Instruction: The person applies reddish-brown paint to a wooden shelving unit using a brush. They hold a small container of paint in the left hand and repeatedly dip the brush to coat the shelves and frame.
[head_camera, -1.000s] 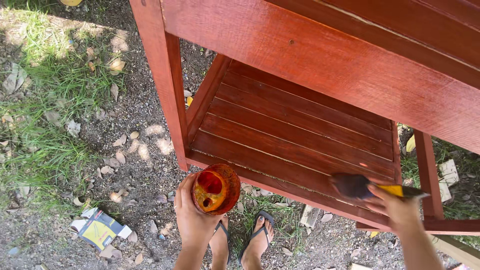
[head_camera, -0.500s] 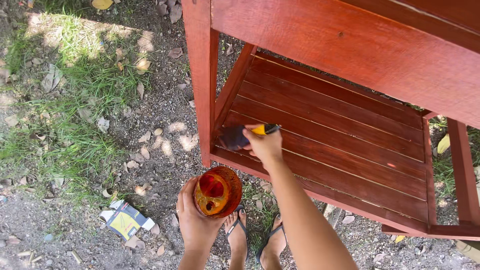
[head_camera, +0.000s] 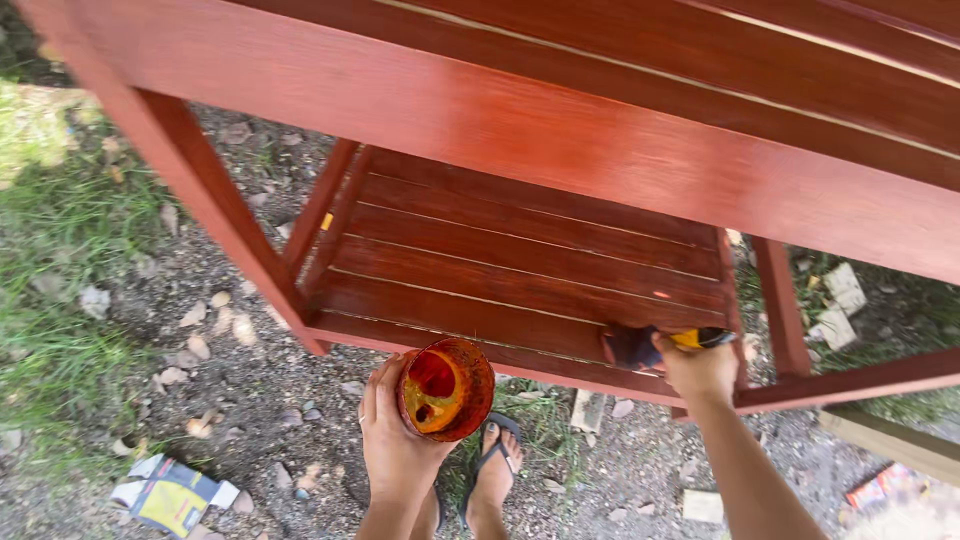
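Observation:
A red-brown stained wooden shelf unit (head_camera: 560, 130) stands over bare ground. My left hand (head_camera: 392, 440) holds a small round cup (head_camera: 446, 389) with red and orange stain inside, just in front of the lower shelf (head_camera: 500, 265). My right hand (head_camera: 698, 372) grips a paintbrush (head_camera: 650, 346) with a yellow handle and dark bristles. The bristles rest on the front slat of the lower shelf, near its right end.
Dirt with stones and dry leaves lies below, grass (head_camera: 50, 250) at the left. A crumpled yellow and blue packet (head_camera: 170, 495) lies at the lower left. My feet in dark sandals (head_camera: 492, 470) stand under the cup. Pale blocks (head_camera: 835, 305) and a plank (head_camera: 890, 445) are at right.
My right hand has swept the brush along the front slat from its left end to its right end. The cup stays in my left hand. The view has shifted right.

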